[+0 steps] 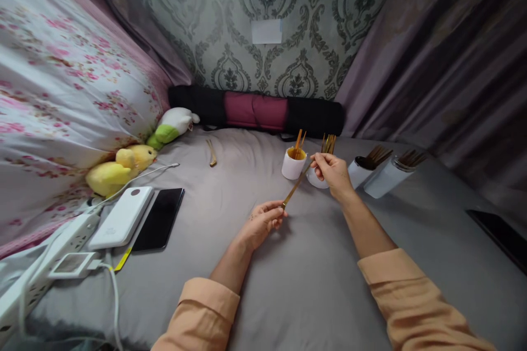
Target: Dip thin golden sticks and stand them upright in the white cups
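A slim golden-brown stick (294, 191) slants between my two hands over the grey sheet. My left hand (263, 224) pinches its lower end, where a small shiny piece shows. At the upper end, the thumb and fingers of my right hand (332, 173) are closed on it. Just behind my right hand stands a white cup (316, 178) of similar sticks, partly covered by that hand. To its left is another white cup (293, 169) with a yellow inside and a few sticks. Farther left, a short golden-brown piece (211, 153) lies on the sheet.
Two tilted white containers, one dark-mouthed (359, 173) and one taller (386, 180), hold brown sticks at right. A black-and-maroon roll (255, 111) lies along the wall. At left are plush toys (109, 175), a power bank (122, 218), a phone (160, 219) and a power strip (37, 274).
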Available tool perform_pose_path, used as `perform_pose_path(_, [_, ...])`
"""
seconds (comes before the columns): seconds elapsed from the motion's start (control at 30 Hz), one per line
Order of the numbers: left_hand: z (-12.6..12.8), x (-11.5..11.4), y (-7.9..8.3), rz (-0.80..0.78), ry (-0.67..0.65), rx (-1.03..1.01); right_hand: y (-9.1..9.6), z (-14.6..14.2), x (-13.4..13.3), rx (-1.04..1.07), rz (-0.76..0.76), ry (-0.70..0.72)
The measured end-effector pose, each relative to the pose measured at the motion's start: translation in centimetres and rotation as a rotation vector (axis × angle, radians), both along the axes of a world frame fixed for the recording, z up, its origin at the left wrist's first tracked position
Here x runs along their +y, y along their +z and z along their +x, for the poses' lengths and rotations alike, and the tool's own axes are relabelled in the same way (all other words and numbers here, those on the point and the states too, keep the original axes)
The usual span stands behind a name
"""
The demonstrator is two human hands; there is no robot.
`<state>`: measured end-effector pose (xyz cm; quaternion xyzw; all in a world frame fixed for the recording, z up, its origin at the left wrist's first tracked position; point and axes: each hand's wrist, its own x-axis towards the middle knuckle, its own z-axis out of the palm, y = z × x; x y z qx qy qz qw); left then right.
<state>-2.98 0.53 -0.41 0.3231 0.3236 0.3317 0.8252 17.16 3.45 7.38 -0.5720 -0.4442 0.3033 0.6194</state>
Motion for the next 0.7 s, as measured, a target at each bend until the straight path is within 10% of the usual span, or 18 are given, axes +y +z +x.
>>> perform_pose_path(0.7, [-0.3, 0.6, 0.5, -0.144, 0.094, -0.106, 1.2, 1.4, 0.3, 0.003, 0.041, -0.044])
